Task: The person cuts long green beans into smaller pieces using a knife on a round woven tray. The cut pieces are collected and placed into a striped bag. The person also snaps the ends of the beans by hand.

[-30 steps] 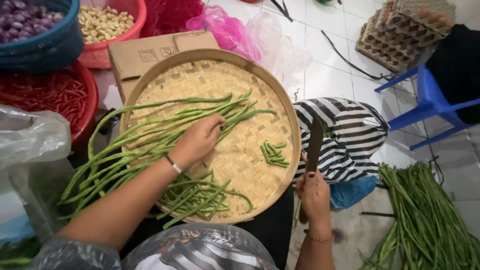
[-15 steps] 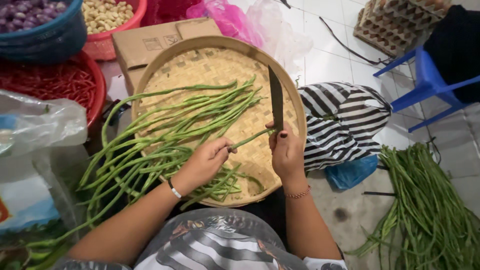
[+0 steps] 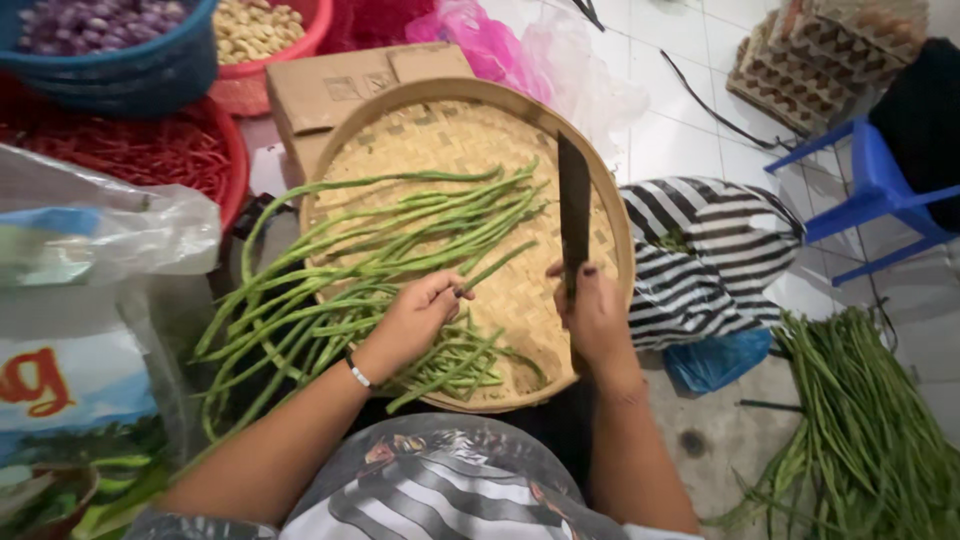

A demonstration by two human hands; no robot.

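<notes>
A round woven bamboo tray (image 3: 610,215) rests on my lap, covered with long green beans (image 3: 380,245). My left hand (image 3: 415,320) pinches a few of the long beans near their ends, over a small pile of cut bean pieces (image 3: 455,360). My right hand (image 3: 595,315) grips the handle of a large dark knife (image 3: 573,205). Its blade points up and away, just right of the bean tips.
A striped bag (image 3: 700,260) lies right of the tray, with a heap of long beans (image 3: 865,430) on the tiled floor. Red chillies (image 3: 140,150), a blue basin (image 3: 110,45), a cardboard box (image 3: 340,90), egg cartons (image 3: 830,50) and a blue stool (image 3: 880,190) surround me.
My right hand lifted the knife from beside the tray to above it, blade upright. My left hand slid down the beans toward me and gathered a few ends.
</notes>
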